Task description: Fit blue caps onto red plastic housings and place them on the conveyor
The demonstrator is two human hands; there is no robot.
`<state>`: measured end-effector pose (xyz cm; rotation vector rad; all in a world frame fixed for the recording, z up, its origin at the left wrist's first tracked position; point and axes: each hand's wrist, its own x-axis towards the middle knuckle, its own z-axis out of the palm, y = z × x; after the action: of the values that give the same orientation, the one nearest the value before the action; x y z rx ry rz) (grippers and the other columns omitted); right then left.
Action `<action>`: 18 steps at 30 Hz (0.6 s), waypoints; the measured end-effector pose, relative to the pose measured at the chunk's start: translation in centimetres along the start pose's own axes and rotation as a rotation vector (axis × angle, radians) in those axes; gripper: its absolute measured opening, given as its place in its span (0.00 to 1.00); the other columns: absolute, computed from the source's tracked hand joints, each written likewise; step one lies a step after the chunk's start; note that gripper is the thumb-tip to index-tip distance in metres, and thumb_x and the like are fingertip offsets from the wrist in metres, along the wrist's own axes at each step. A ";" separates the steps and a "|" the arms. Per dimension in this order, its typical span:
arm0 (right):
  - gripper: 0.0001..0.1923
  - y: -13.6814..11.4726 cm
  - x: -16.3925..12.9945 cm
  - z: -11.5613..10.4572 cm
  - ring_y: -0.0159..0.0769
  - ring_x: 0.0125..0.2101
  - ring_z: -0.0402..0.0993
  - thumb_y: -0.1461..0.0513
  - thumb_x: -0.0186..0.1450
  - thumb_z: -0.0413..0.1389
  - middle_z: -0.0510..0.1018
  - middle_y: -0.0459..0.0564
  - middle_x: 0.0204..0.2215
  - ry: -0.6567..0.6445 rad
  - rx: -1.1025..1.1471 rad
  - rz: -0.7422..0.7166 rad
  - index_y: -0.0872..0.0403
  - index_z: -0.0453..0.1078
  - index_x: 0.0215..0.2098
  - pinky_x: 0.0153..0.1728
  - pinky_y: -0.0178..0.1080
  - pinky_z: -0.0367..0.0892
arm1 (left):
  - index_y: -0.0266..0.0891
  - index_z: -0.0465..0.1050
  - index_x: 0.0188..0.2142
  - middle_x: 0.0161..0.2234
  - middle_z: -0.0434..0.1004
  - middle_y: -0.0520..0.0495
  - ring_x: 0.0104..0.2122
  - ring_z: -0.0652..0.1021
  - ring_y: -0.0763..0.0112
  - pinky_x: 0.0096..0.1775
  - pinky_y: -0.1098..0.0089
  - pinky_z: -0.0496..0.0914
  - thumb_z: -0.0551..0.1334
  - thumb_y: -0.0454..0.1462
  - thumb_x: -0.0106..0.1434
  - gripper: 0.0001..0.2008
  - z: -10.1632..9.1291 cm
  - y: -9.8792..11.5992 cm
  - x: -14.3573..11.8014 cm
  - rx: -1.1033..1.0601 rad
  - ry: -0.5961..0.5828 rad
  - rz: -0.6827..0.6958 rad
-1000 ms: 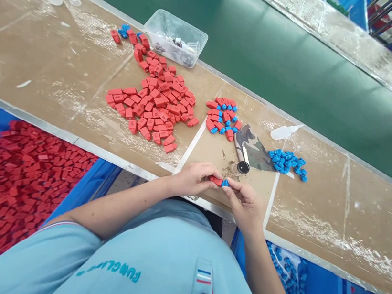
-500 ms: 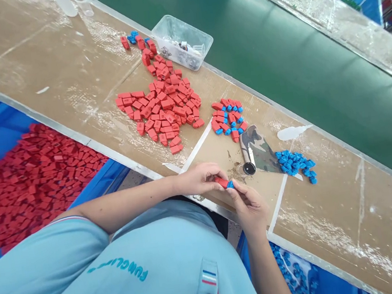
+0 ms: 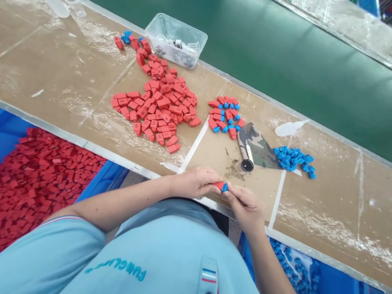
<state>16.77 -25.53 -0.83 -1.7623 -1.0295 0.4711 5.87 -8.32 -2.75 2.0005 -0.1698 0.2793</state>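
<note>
My left hand [image 3: 195, 182] pinches a small red block [image 3: 219, 185] at the near edge of the brown bench [image 3: 63, 73]. My right hand [image 3: 245, 204] presses a small blue piece [image 3: 225, 188] against the end of that red block. A loose pile of red blocks [image 3: 157, 104] lies beyond my hands. A smaller cluster of red blocks with blue pieces fitted [image 3: 224, 114] sits to its right. Loose blue pieces [image 3: 293, 159] lie in a heap to the right of a camouflage-patterned tube [image 3: 250, 147].
A clear plastic tub [image 3: 176, 38] of small metal parts stands at the bench's far edge beside a green conveyor belt [image 3: 277, 49]. A blue bin of red blocks [image 3: 23, 179] sits at my left. Another blue bin with blue pieces [image 3: 295, 273] is below my right arm.
My hands have stayed together on the red block and blue piece, drawing slightly closer to the bench's near edge. The view shifted a little.
</note>
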 end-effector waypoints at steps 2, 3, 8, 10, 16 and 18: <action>0.10 0.2 0.1 -0.1 0.34 0.30 0.79 0.62 0.61 0.59 0.82 0.47 0.32 -0.019 0.008 0.006 0.45 0.78 0.40 0.31 0.36 0.75 | 0.35 0.74 0.40 0.31 0.76 0.40 0.33 0.73 0.65 0.39 0.70 0.66 0.50 0.48 0.69 0.21 -0.1 0.1 0.1 -0.025 -0.014 -0.031; 0.10 0.3 0.2 -0.2 0.34 0.31 0.79 0.62 0.61 0.59 0.82 0.47 0.32 -0.026 0.007 0.012 0.45 0.78 0.40 0.32 0.37 0.75 | 0.35 0.74 0.40 0.31 0.76 0.40 0.33 0.73 0.65 0.39 0.70 0.66 0.50 0.49 0.69 0.21 -0.2 0.3 0.2 -0.042 -0.024 -0.050; 0.10 0.1 0.5 -1.0 0.36 0.32 0.79 0.58 0.62 0.59 0.82 0.49 0.32 -0.034 0.004 0.044 0.47 0.78 0.41 0.35 0.40 0.75 | 0.36 0.71 0.34 0.29 0.72 0.45 0.30 0.69 0.68 0.35 0.71 0.63 0.51 0.55 0.66 0.24 -0.8 1.7 0.9 -0.201 -0.052 -0.195; 0.10 -0.3 0.5 -1.0 0.35 0.31 0.78 0.58 0.62 0.59 0.82 0.49 0.31 -0.016 0.025 0.045 0.47 0.78 0.42 0.35 0.40 0.75 | 0.37 0.68 0.31 0.25 0.67 0.49 0.26 0.66 0.71 0.30 0.72 0.62 0.50 0.58 0.64 0.27 -0.9 2.3 1.1 -0.356 -0.090 -0.328; 0.07 -1.5 0.6 -0.4 0.33 0.25 0.77 0.58 0.60 0.60 0.81 0.47 0.27 0.055 0.138 0.151 0.48 0.79 0.35 0.28 0.37 0.75 | 0.39 0.57 0.22 0.15 0.48 0.59 0.16 0.51 0.79 0.20 0.74 0.49 0.57 0.64 0.55 0.30 -0.2 2.3 1.1 -1.084 -0.192 -0.681; 0.08 -1.5 0.5 -0.2 0.33 0.24 0.77 0.57 0.60 0.60 0.81 0.47 0.26 0.055 0.170 0.199 0.49 0.79 0.35 0.27 0.37 0.75 | 0.38 0.58 0.21 0.15 0.47 0.59 0.16 0.52 0.79 0.20 0.74 0.49 0.59 0.62 0.55 0.30 0.1 1.9 1.0 -1.170 -0.187 -0.713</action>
<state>16.53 -24.97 0.69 -1.7223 -0.7563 0.6128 6.42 -9.20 -0.85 0.8162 0.2322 -0.4039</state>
